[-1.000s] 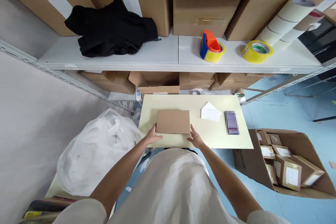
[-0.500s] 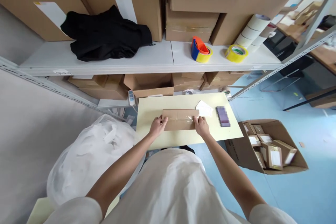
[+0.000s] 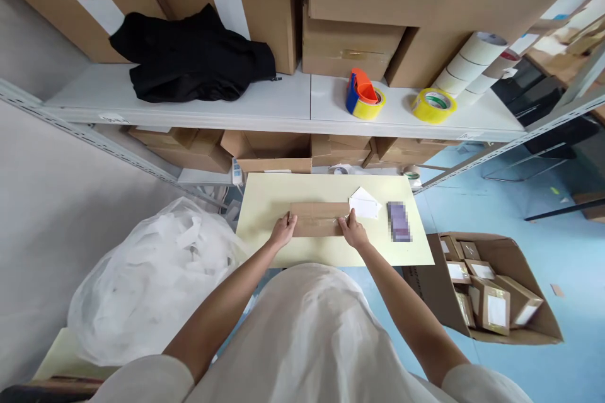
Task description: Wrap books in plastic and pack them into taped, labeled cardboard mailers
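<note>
A brown cardboard box (image 3: 317, 219) with clear tape along its top is at the middle of the pale yellow table (image 3: 265, 189). My left hand (image 3: 284, 230) grips its left end, thumb on top. At the right end, my right hand (image 3: 352, 230) is closed on the box, its thumb pressing near the tape. White paper slips (image 3: 365, 204) lie just beyond my right hand, close to the box. Further right on the table rests a purple blurred item (image 3: 399, 221), too pixelated to name.
Behind the table stands a shelf (image 3: 212, 110) with a black garment (image 3: 193, 60), a tape dispenser (image 3: 365, 96), a yellow tape roll (image 3: 433, 105) and large cartons. An open carton (image 3: 428, 289) of small parcels sits right, a white plastic bag (image 3: 151, 289) left.
The box has turned slightly, and my right hand has shifted left along its end, raising its fingers a little. My left hand keeps its hold. The view has tilted slightly.
</note>
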Action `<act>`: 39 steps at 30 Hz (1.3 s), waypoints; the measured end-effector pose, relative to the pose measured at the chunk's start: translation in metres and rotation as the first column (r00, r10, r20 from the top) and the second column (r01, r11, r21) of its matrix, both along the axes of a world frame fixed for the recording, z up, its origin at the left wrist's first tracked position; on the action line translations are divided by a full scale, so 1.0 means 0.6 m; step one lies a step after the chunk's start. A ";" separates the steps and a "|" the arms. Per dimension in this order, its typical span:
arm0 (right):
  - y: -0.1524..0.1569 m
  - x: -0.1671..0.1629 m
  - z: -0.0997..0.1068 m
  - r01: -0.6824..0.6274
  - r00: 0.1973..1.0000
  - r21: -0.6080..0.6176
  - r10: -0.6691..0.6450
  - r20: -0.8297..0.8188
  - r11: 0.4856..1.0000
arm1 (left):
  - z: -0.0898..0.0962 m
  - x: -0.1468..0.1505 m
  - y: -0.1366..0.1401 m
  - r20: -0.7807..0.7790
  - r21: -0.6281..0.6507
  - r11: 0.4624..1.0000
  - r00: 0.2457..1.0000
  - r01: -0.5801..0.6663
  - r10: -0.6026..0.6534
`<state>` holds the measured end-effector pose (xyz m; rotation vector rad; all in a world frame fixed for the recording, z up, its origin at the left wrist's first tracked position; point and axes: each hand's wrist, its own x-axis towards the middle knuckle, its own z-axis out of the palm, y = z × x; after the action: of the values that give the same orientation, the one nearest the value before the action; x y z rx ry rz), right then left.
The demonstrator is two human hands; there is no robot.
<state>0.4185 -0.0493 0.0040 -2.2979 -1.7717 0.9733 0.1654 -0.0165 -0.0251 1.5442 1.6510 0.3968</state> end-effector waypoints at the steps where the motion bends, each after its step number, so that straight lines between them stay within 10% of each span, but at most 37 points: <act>1: 0.002 0.002 0.001 0.023 1.000 -0.027 -0.023 -0.019 0.999 | 0.001 0.001 0.000 -0.008 -0.002 1.000 1.000 -0.018 0.018; 8: -0.010 0.040 -0.013 0.041 0.978 0.007 -0.039 -0.206 0.999 | 0.014 0.011 0.005 -0.067 0.135 0.974 0.979 -0.181 0.191; 14: 0.023 0.129 -0.064 -0.112 0.992 0.062 0.108 0.066 0.992 | 0.063 0.043 0.010 -0.263 0.427 0.899 0.965 0.099 0.019; 22: 0.101 0.198 -0.136 -0.228 0.964 0.008 0.225 0.139 0.974 | 0.082 0.153 0.007 -0.390 0.300 0.859 0.875 0.415 -0.287; 39: 0.094 0.247 -0.143 -0.448 0.872 -0.108 0.461 0.164 0.887 | 0.069 0.177 0.014 -0.401 0.279 0.863 0.868 0.421 -0.294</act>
<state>0.5667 0.0071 -0.0820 -2.1049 -2.4727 0.9037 0.2719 -0.0081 0.0162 2.2670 1.5440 0.2352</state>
